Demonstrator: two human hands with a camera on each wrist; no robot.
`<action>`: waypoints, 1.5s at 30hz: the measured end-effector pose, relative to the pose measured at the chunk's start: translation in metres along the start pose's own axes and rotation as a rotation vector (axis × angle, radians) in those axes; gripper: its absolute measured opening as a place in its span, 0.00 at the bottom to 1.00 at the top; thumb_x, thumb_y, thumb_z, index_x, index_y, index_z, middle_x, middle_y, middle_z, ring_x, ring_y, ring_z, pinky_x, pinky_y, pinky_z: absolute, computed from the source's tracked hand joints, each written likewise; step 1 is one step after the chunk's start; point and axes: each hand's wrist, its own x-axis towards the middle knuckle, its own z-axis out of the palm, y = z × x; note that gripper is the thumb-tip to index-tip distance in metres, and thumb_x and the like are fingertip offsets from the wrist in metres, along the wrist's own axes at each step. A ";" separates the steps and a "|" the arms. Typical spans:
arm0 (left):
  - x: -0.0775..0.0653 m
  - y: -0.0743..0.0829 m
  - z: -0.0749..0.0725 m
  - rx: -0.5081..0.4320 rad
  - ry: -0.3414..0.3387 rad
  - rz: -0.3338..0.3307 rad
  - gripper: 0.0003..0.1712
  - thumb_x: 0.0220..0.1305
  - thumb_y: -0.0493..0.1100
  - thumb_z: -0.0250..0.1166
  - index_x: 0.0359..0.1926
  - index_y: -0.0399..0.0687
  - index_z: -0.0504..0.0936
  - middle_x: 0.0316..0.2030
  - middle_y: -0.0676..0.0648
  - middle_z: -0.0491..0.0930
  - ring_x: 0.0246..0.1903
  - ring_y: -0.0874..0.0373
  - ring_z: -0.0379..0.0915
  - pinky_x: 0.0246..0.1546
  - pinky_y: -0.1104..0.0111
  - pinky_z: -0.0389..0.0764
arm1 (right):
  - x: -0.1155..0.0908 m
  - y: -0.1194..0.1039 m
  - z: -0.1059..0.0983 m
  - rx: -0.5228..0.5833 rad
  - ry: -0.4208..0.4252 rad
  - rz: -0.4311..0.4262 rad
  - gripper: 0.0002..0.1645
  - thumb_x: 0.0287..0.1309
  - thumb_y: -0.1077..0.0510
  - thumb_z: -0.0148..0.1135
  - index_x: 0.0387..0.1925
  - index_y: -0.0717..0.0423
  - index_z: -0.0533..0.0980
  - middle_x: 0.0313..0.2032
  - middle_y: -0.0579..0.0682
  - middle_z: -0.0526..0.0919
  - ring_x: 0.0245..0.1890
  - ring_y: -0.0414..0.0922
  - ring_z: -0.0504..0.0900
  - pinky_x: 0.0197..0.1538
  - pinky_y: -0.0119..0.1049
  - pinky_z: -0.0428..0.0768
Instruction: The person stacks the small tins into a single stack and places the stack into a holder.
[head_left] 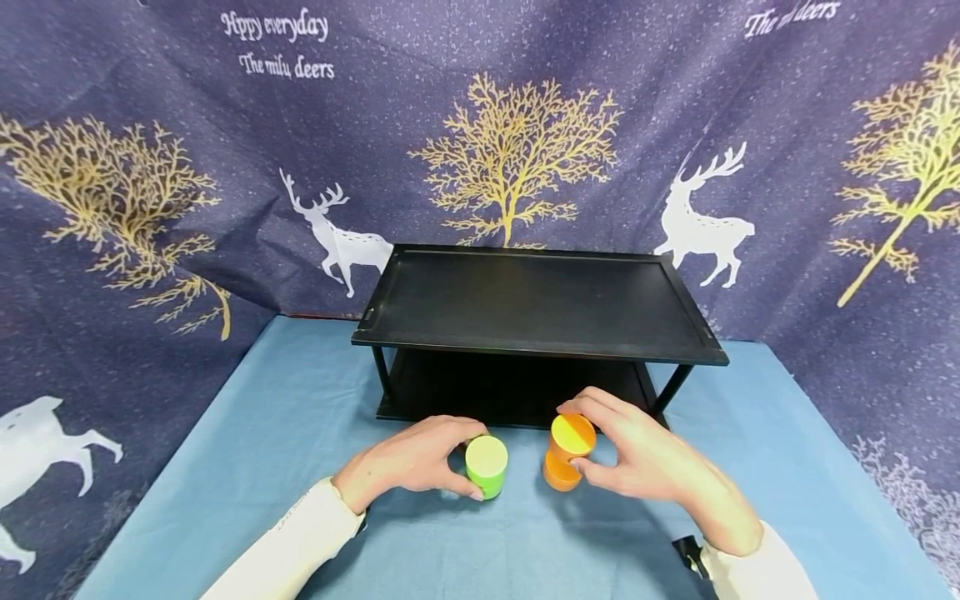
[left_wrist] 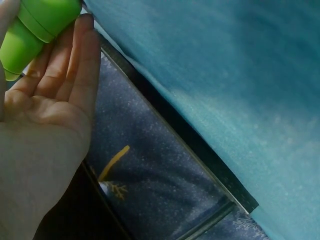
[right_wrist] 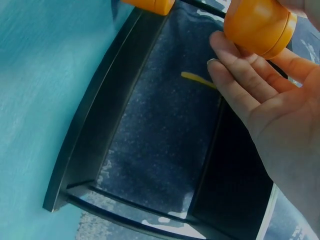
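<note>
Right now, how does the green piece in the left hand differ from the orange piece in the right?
Colour: the green piece is green with a pale top; the orange piece is orange with a yellower top.
Place: in the head view, the orange piece overlaps the lower front edge of the black rack, while the green piece shows below it.
Both have round tops and are held.

- head view bright, with soft shadows on the blue cloth
- orange cylinder part lit, part shaded on top
- wrist views dimmer, slightly soft

Shelf behind the cups
</note>
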 end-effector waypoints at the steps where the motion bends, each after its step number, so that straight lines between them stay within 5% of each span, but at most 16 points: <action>1: 0.000 0.000 0.000 -0.001 -0.001 0.002 0.32 0.53 0.62 0.83 0.56 0.64 0.81 0.48 0.67 0.81 0.46 0.67 0.75 0.57 0.67 0.80 | 0.001 -0.001 0.000 0.000 0.000 -0.003 0.32 0.56 0.56 0.78 0.61 0.46 0.77 0.54 0.36 0.78 0.52 0.34 0.78 0.58 0.33 0.83; 33: 0.001 -0.001 -0.002 -0.033 -0.014 0.008 0.30 0.54 0.61 0.84 0.54 0.64 0.81 0.46 0.66 0.80 0.45 0.67 0.75 0.56 0.67 0.81 | 0.024 -0.015 0.010 0.074 -0.033 -0.015 0.31 0.56 0.56 0.75 0.62 0.45 0.76 0.52 0.35 0.77 0.50 0.33 0.78 0.56 0.33 0.83; 45: 0.002 -0.002 -0.003 -0.040 -0.018 0.037 0.29 0.54 0.59 0.84 0.53 0.65 0.81 0.43 0.66 0.80 0.44 0.60 0.78 0.53 0.66 0.82 | 0.035 -0.023 0.012 0.097 -0.043 -0.011 0.28 0.58 0.54 0.76 0.59 0.43 0.76 0.50 0.33 0.76 0.48 0.33 0.77 0.54 0.34 0.84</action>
